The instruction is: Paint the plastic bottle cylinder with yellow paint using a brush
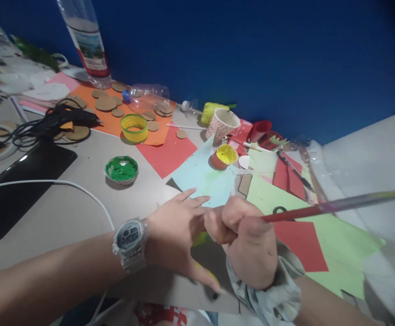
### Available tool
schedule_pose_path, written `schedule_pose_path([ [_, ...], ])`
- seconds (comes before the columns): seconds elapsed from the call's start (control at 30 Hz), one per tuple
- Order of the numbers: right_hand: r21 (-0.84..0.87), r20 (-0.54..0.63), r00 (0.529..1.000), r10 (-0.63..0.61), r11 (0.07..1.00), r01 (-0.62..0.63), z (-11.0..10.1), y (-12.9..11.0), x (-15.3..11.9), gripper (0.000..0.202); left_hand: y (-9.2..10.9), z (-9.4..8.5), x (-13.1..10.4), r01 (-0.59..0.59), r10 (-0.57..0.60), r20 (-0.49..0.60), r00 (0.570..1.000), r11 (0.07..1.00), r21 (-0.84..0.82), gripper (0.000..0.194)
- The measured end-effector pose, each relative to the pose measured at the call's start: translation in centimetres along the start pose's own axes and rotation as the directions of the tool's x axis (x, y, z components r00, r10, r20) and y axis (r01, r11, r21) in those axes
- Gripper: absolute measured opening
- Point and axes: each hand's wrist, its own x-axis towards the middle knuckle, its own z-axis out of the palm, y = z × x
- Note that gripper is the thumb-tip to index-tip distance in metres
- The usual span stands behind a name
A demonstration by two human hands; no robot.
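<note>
My left hand, with a clear-strapped digital watch on the wrist, is stretched over the table with its fingers spread. Yellow paint marks its thumb. Beneath the palm shows a small yellow-green patch, mostly hidden. Just to the right, my right hand is closed around a paintbrush with a red, paint-stained shaft pointing right. A light blue sheet lies beyond my left fingertips, and on its far edge stands a small cup of yellow paint. Green paint fills a shallow dish farther left.
A glue gun with its cord and a black phone lie at left, crossed by a white cable. Cardboard discs, bottles and a paper cup stand along the blue partition. Coloured paper covers the right.
</note>
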Motion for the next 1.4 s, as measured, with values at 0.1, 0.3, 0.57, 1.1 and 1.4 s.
schedule_pose_path([
  [0.1,-0.008,0.003,1.0,-0.025,1.0,0.025,-0.1,0.3,-0.2,0.042,0.2,-0.1,0.0,-0.004,0.004,0.004,1.0,1.0,-0.021,0.084],
  [0.3,-0.019,-0.01,1.0,-0.007,1.0,0.007,-0.3,0.5,-0.7,0.04,0.4,-0.6,0.0,0.014,-0.012,0.041,0.999,0.999,-0.051,0.081],
  [0.57,-0.09,-0.023,0.999,-0.027,0.996,0.025,0.0,0.7,-1.4,0.042,0.3,-0.6,0.1,-0.026,0.028,0.077,0.997,0.999,-0.032,0.076],
  [1.1,-0.023,-0.005,1.0,-0.02,1.0,0.02,-0.7,0.3,-1.5,0.046,0.2,-0.5,0.0,-0.024,0.027,0.097,0.995,0.999,-0.029,0.086],
  [1.4,-0.102,0.042,0.999,0.0,0.995,0.004,-1.1,0.5,-1.9,0.047,0.1,-0.1,0.1,-0.03,0.033,0.101,0.994,0.999,-0.034,0.087],
])
